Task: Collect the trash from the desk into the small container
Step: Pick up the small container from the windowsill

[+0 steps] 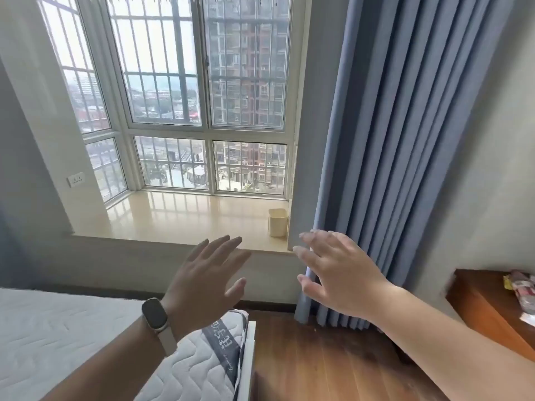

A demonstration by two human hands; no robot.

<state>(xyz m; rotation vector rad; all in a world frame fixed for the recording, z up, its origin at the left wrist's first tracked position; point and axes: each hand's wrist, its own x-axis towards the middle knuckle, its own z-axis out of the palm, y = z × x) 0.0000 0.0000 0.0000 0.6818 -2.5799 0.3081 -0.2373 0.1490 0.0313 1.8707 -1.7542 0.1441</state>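
At the far left lies one bed [72,337] with a white quilted mattress, its corner carrying a grey printed band. Above it the left hand [202,282] is raised in the air, palm forward, fingers spread wide and holding nothing; a single dark-faced watch [155,315] on a pale strap sits on that wrist. Behind the hands runs the glossy cream window sill [179,218]. On its right end, close against the wall, stands the one small container [278,222]: a pale cream, squarish plastic bin, upright, open at the top, with its inside not visible. The right hand [338,273] hovers just below and right of it, also spread wide and empty, in front of the blue curtain [405,140]. At the far right edge is one brown wooden bench [486,308], bearing the trash [521,287]: a blurred heap of pink, yellow and clear wrappers, too unclear to count.
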